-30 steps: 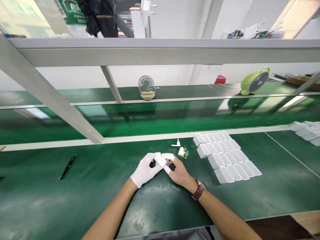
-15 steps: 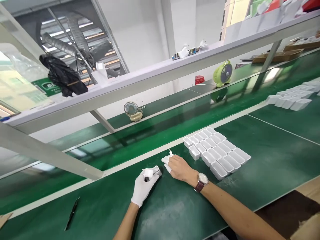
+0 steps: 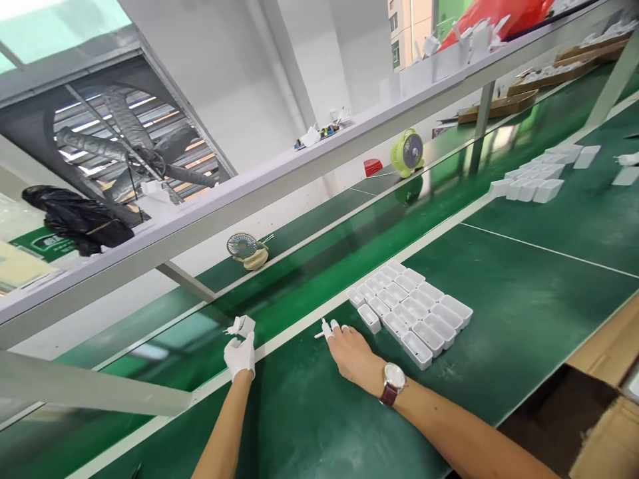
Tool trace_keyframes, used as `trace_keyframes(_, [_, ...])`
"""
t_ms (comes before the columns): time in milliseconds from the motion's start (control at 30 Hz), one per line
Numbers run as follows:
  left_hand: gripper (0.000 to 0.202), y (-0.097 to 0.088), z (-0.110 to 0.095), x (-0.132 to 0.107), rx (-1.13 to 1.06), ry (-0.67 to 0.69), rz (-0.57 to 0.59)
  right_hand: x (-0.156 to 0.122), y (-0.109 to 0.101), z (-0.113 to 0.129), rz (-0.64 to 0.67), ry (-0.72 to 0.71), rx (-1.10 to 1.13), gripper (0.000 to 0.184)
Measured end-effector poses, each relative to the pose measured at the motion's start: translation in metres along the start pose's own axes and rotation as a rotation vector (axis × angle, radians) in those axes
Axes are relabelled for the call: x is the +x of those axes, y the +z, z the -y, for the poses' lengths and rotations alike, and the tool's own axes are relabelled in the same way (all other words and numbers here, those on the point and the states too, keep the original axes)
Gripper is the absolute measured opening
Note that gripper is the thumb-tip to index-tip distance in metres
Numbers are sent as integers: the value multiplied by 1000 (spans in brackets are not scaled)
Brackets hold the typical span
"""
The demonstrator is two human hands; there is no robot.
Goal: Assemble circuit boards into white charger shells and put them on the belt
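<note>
My left hand [image 3: 240, 359], in a white glove, is closed around a small white plastic housing [image 3: 244, 324]. It is held over the green conveyor belt, beyond the pale strip; small white pieces stick out at its left side. On the near green table surface, my right hand [image 3: 349, 349] reaches forward with white covers on its fingertips and a watch [image 3: 393, 380] on the wrist. Its fingers are bent together, and a thin white bit pokes out by the tips, too small to name. Just right of it stand rows of open white plastic boxes [image 3: 417, 350], with one box [image 3: 369, 319] slightly apart.
Farther right, more white boxes [image 3: 532, 179] lie clustered on the table. A white shelf [image 3: 294, 159] on slanted posts runs above the belt. Beyond the belt stand a beige fan [image 3: 247, 249] and a green fan [image 3: 407, 153]. A cardboard box [image 3: 606, 439] is at lower right.
My left hand has moved left and away from me, from the table to over the belt, carrying the white housing. My right hand has shifted slightly. The view has turned rightward.
</note>
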State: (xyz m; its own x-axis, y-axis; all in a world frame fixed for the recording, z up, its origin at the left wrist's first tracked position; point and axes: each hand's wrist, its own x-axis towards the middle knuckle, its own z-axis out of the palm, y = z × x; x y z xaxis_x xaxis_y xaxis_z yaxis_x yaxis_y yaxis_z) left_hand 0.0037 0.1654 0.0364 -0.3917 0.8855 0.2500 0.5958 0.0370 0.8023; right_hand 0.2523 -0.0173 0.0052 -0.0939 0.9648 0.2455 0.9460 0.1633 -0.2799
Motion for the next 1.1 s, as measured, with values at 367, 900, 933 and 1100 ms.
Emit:
trace_keyframes(367, [23, 78, -103, -113, 42, 746, 900, 4, -1, 6, 19, 10, 33, 17])
trace_keyframes(900, [23, 113, -168, -137, 490, 959, 1241, 0, 0, 13, -20, -213, 81, 16])
trace_keyframes(933, [24, 112, -169, -139, 490, 946, 1254, 0, 0, 14, -20, -224, 78, 16])
trace_keyframes(1100, [36, 105, -173, -141, 485, 886, 1315, 0, 1, 12, -25, -235, 81, 18])
